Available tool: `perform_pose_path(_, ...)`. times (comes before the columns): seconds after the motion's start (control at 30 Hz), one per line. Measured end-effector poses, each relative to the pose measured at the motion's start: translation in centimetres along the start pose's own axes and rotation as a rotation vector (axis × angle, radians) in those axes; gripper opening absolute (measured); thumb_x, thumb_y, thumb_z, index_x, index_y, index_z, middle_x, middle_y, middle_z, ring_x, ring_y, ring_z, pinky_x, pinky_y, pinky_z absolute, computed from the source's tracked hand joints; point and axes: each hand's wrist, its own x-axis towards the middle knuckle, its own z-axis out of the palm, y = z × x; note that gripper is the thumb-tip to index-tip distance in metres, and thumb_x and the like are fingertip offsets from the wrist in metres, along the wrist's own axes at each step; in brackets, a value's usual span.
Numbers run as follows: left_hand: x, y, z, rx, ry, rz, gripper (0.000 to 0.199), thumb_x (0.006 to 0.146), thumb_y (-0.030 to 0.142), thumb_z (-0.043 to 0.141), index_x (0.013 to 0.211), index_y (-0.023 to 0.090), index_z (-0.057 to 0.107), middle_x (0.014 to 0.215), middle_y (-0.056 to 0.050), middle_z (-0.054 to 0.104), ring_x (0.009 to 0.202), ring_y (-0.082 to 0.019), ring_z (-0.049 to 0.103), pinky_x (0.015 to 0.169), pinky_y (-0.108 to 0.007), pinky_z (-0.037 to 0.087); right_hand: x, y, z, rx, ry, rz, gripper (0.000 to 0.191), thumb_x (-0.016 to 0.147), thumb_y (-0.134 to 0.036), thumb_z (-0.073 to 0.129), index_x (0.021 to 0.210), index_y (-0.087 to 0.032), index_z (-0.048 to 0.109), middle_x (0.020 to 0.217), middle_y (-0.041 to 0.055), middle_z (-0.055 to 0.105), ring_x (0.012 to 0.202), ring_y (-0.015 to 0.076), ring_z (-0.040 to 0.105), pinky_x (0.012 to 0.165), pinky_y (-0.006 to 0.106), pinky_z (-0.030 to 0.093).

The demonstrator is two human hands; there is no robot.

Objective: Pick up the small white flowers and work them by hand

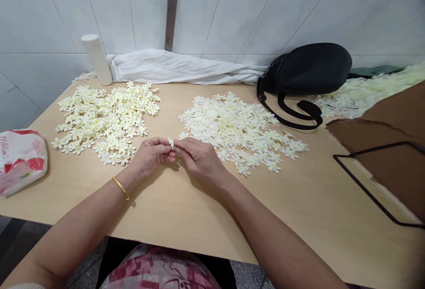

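Between my two hands, a small white flower piece (171, 143) is pinched just above the table. My left hand (152, 156), with a gold bangle on its wrist, closes thumb and forefinger on it from the left. From the right, my right hand (200, 157) pinches at the same piece, its fingertips almost touching the left ones. A pile of cream-yellow flowers (109, 118) lies beyond my left hand. Whiter flowers (232, 125) are spread out beyond my right hand. The fingers partly hide the held piece.
On the beige table (292, 200) stand a white bottle (97, 60) and a black bag (308, 70) with its strap. A white cloth (186, 68) lines the wall. Tissue pack (22, 160) at left; cardboard box (395, 147), black wire frame (368, 195) and more flowers (361, 92) at right.
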Motion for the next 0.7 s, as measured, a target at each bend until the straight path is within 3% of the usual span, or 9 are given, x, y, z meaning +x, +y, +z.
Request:
perform_pose_path(0.5,0.08,-0.12,-0.01,0.022,0.029,0.002,0.010,0.060,0.003,0.059,0.063,0.011,0.052,0.054,-0.002,0.060,0.048,-0.010,0.058,0.053,-0.023,0.048,-0.09,0.14,0.49,0.001,0.036,-0.019,0.019,0.083,-0.015,0.045,0.092,-0.018,0.061,0.078,0.0048,0.064,0.071,0.0147,0.059,0.066,0.026,0.047)
perform_pose_path(0.7,0.10,-0.15,0.02,0.026,0.027,-0.001,0.011,0.059,0.004,0.060,0.062,0.011,0.052,0.052,-0.001,0.058,0.048,-0.010,0.057,0.051,-0.022,0.046,-0.03,-0.24,0.54,-0.189,-0.012,-0.048,0.020,0.082,-0.012,0.042,0.088,-0.016,0.061,0.078,0.0082,0.064,0.072,0.0174,0.058,0.064,0.027,0.045)
